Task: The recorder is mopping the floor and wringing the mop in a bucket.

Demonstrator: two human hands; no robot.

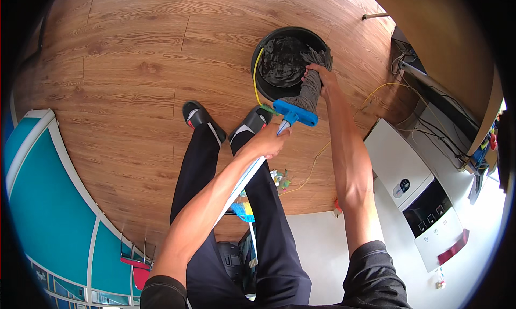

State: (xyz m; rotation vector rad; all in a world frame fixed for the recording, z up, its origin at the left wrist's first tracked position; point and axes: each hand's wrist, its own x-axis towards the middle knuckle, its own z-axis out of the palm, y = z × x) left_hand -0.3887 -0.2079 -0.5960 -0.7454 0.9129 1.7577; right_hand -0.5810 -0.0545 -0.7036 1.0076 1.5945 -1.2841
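Note:
My left hand (269,143) is closed around the white handle (242,179) of a mop, just below its blue plastic head (295,113). The grey strands (311,89) of the mop are bunched and gripped in my right hand (325,80), at the right rim of a black bucket (258,83). Dark water (282,63) with some foam lies in the bucket, and the loose ends of the strands rest over its rim. A yellow bucket handle with a green grip (269,109) hangs down the near left side, its grip close to the mop head.
My slippered feet (203,121) stand just this side of the bucket. A yellow cable (318,155) crosses the wooden floor at the right, near a white water dispenser (407,180) and a desk with cables. A blue broom (244,211) is behind my legs; teal partitions (52,180) stand left.

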